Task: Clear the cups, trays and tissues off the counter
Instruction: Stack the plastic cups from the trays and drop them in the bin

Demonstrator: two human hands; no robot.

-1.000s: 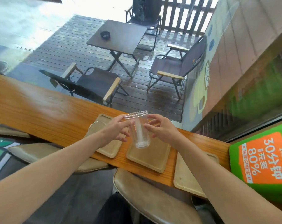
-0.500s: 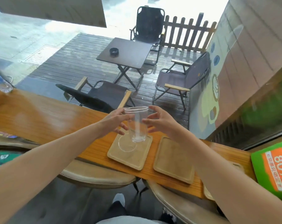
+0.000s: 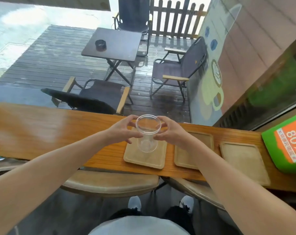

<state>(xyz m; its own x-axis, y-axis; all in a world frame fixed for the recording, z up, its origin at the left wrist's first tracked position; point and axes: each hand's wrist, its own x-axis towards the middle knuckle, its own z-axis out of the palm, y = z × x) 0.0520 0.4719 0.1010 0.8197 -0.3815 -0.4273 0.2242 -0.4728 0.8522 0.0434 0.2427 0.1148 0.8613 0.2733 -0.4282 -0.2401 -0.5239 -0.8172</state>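
A clear plastic cup (image 3: 147,133), upright and seemingly empty, is held between both hands over the leftmost of three wooden trays (image 3: 144,154). Whether its base touches the tray or hovers just above it cannot be told, and it may be two cups nested together. The left hand (image 3: 122,130) has its grip closed on the cup's left side near the rim; the right hand (image 3: 171,133) has its grip closed on the right side. The middle tray (image 3: 193,150) lies just beside the first, and a third tray (image 3: 244,158) sits further right, all on a long wooden surface (image 3: 59,133) facing a window. A green and orange sign (image 3: 286,145) stands at the surface's right end. No tissues are in view.

The step in hand looks like gathering the cup for removal. Thin plastic buckles easily, so a light, even squeeze low on the wall suits it, kept level. Stacking the trays next, cup on top, would likely save trips
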